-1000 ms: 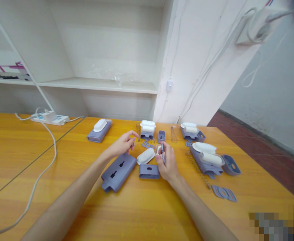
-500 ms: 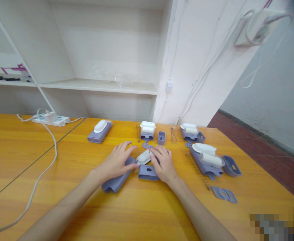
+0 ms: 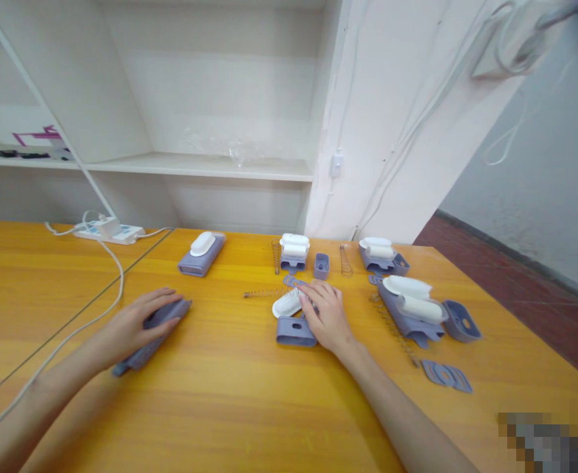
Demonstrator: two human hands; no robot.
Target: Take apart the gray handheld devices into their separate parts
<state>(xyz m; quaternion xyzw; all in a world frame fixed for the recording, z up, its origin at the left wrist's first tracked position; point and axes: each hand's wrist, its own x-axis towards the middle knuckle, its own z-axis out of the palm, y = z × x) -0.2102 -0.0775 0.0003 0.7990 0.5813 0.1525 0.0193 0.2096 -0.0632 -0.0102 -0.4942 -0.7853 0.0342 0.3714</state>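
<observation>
My left hand (image 3: 146, 318) is closed over a long grey-purple plastic housing (image 3: 144, 355), tilted at the left and slightly blurred. My right hand (image 3: 326, 315) is palm down on the parts in the middle, its fingers curled together; whatever lies under them is hidden. Beside its thumb lies a white oval piece (image 3: 287, 303) with a ribbed rim. Just in front of that is a short grey-purple cap (image 3: 295, 332) with an oval hole. A coil spring (image 3: 264, 293) stretches out behind the oval piece, with flat grey-purple plates (image 3: 293, 281) past it.
A closed grey-purple unit (image 3: 203, 253) with a white oval top lies at the back left. Similar part sets stand at back centre (image 3: 294, 251), back right (image 3: 377, 255) and right (image 3: 412, 309), with springs and plates. A power strip (image 3: 109, 231) trails a white cable across the left.
My left hand has moved left and carried the housing away from the middle parts. My right hand stays over those parts. The view has shifted slightly.
</observation>
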